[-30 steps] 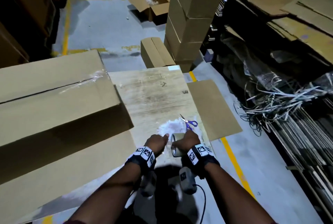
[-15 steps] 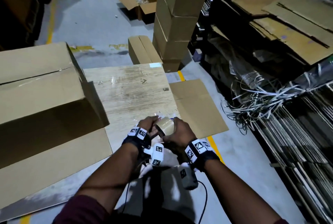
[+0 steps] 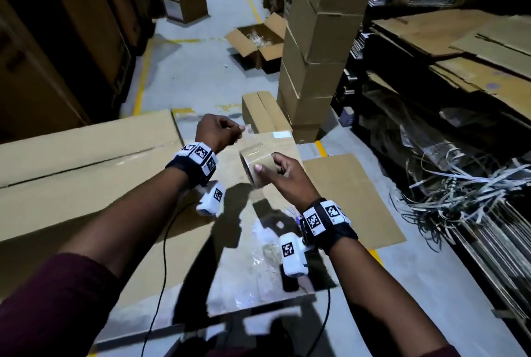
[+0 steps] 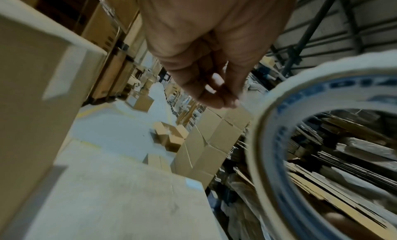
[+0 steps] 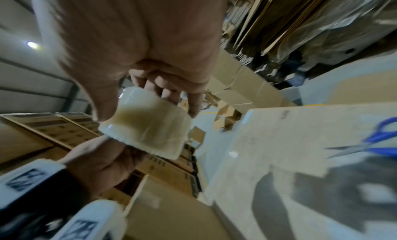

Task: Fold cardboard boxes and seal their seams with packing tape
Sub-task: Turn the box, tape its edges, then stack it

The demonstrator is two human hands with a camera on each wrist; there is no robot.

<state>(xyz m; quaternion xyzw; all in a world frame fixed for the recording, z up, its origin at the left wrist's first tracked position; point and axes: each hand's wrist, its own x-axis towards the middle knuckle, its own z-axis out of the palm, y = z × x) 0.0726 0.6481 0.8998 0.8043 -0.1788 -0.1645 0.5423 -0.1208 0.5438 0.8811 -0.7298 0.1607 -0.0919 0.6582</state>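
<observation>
My right hand grips a roll of clear-brown packing tape in the air above the wooden board; the right wrist view shows thumb and fingers round the roll. My left hand is raised up and to the left of the roll, fingertips pinched on what looks like the tape's free end. Its pinched fingers show in the left wrist view, with the roll's core close on the right. A large folded cardboard box lies on the left, its top seam partly taped.
Blue-handled scissors lie on the board. A tall stack of sealed boxes stands ahead, with an open box on the floor beyond. Flat cardboard lies right of the board. Racks with cardboard sheets and tangled strapping line the right.
Both hands have lifted the tape roll off the board. The left hand has drawn away from the roll, up and to the left. The head view has tilted up.
</observation>
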